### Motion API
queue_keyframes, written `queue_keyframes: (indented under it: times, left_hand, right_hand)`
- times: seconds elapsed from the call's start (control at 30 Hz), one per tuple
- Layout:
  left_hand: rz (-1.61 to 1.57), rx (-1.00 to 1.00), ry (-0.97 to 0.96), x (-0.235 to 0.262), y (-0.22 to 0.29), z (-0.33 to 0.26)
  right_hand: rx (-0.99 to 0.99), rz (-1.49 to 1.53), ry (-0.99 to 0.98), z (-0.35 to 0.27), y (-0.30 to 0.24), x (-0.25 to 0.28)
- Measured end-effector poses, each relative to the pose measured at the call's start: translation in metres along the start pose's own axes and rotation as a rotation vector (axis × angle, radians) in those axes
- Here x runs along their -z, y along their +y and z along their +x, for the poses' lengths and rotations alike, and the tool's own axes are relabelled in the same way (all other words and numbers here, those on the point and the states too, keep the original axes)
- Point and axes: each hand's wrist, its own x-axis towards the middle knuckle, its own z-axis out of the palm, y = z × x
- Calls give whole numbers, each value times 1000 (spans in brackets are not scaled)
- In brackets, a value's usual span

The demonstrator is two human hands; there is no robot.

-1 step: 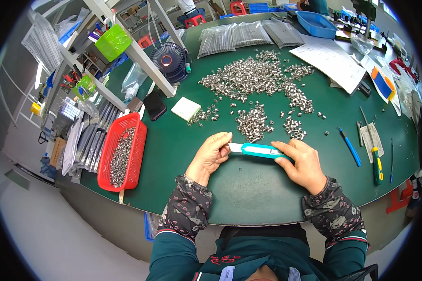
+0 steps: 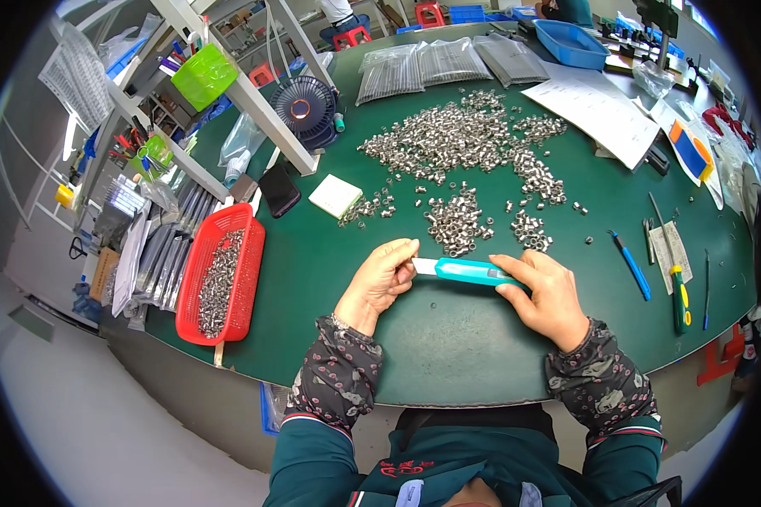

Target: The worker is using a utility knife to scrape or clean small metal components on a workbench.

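A teal utility knife is held level between both hands, just above the green table. Its pale, flat end points left, where my left hand pinches it between thumb and fingers. My right hand grips the teal body at the other end, thumb below and index finger along the top. Beyond the knife lies a small heap of short metal sleeves, with another little cluster to its right. A much larger pile spreads farther back.
At left stands a red basket of metal pieces. Near it are a phone, a pale note pad and a fan. A blue pen-like tool and a green-yellow screwdriver lie at right. Bagged tubes line the back.
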Motion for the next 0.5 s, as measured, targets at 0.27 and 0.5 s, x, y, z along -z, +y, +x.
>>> queue_keyframes:
  times: [0.27,0.5]
  left_hand:
    - [-107,84,-99,6,-1,2]
    - [-149,4,-56,8,0,1]
  right_hand:
    - [158,-137,138,6,-1,3]
    - [120,-89,-38,3,0,5]
